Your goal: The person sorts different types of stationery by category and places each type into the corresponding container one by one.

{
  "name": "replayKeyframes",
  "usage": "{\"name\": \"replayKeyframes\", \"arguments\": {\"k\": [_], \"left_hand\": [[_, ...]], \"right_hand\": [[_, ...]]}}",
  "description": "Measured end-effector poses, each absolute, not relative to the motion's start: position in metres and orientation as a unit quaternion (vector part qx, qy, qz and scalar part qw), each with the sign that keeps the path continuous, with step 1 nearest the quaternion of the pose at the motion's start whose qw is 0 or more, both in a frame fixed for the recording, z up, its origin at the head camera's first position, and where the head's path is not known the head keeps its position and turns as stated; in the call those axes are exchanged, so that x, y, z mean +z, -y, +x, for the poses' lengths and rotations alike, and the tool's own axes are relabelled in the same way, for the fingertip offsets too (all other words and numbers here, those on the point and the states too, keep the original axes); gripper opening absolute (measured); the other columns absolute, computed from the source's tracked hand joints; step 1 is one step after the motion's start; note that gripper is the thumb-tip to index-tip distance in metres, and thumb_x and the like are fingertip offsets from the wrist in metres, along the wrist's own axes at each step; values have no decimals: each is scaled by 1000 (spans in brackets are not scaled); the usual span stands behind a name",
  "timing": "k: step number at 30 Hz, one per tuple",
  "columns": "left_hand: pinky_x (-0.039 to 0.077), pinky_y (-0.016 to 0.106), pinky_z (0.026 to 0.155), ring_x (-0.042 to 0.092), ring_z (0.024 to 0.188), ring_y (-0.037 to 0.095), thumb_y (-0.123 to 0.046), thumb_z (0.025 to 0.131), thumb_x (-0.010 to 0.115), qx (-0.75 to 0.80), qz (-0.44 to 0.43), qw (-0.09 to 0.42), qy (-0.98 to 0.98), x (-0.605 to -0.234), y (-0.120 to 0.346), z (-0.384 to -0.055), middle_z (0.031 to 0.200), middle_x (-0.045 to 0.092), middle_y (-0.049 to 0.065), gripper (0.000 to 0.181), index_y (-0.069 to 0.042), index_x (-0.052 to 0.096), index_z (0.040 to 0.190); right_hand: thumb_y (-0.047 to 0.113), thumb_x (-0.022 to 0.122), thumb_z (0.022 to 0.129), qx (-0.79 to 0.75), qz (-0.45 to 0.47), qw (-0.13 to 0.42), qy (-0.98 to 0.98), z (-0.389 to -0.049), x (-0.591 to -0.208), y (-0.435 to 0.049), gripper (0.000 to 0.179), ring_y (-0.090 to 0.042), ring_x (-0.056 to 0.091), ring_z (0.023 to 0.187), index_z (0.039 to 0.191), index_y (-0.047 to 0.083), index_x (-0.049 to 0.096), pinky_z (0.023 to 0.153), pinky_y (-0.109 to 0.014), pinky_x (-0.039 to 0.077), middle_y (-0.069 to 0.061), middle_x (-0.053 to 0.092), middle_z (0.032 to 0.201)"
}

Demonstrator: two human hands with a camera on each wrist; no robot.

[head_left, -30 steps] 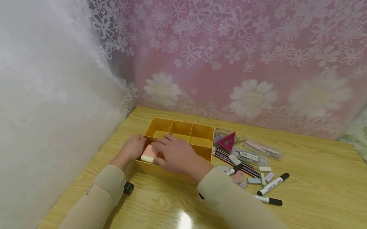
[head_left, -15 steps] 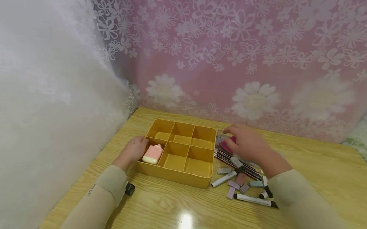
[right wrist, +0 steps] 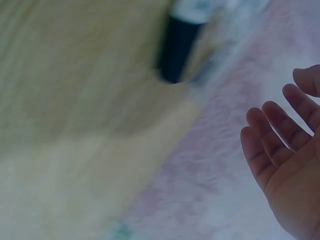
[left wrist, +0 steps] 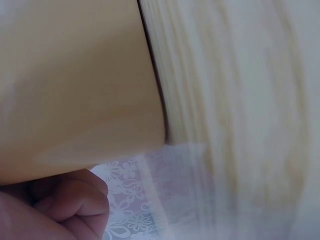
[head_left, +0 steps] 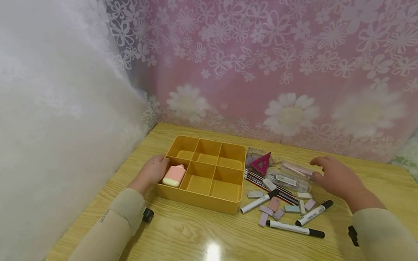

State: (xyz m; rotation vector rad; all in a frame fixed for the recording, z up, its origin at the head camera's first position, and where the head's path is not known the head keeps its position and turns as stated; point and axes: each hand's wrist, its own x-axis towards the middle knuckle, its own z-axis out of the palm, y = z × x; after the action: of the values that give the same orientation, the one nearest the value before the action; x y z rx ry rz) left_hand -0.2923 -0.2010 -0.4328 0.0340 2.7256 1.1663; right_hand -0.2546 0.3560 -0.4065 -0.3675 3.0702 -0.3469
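Note:
My left hand [head_left: 152, 170] grips the left wall of a yellow compartment box [head_left: 197, 201]; in the left wrist view its curled fingers [left wrist: 82, 205] sit against the box's outer side [left wrist: 80, 90]. A pink and cream bottle-shaped item [head_left: 174, 174] lies in the front left compartment. To the right, my right hand [head_left: 339, 180] hovers at the end of a clear case with a pink pen [head_left: 296, 169], holding nothing. Its fingers [right wrist: 280, 130] are relaxed and spread in the right wrist view.
Right of the box lie a magenta triangle ruler [head_left: 261, 163], a clear pack [head_left: 286, 180], striped pencils [head_left: 280, 194], several small erasers [head_left: 292, 209], and black-capped markers [head_left: 293, 228]. A flowered curtain [head_left: 234, 68] hangs behind the table [head_left: 173, 240].
My right hand has left the bottle-shaped item in the box and swept right over the stationery to the pen case. My left hand stays on the box.

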Motion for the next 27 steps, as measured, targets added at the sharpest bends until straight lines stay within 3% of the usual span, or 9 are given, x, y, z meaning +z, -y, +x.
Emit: {"name": "replayKeyframes", "arguments": {"k": [11,18,27], "left_hand": [[34,58,111,45,136,40,-30,111,30,383,8,79,-920,-437,201,-294,147,50,21,50,-1,49,147],[33,58,112,44,137,39,-32,111,30,387,3,83,-918,-438,202,-295,148,50,20,51,-3,50,148],[33,58,112,45,137,39,-32,111,31,387,-2,84,-918,-437,201,-295,148,50,19,50,-4,50,148]], "right_hand": [[22,60,98,-148,-82,59,-984,-259,-436,-386,56,-61,48,115,142,-9,45,85,-70,44,-42,44,135],[30,71,94,-185,-77,82,-976,-264,-451,-393,71,-57,52,116,147,-7,41,81,-63,49,-40,44,138],[22,70,95,-171,-83,69,-979,-265,-455,-396,60,-56,54,113,142,-7,47,82,-64,48,-38,51,131]]}}
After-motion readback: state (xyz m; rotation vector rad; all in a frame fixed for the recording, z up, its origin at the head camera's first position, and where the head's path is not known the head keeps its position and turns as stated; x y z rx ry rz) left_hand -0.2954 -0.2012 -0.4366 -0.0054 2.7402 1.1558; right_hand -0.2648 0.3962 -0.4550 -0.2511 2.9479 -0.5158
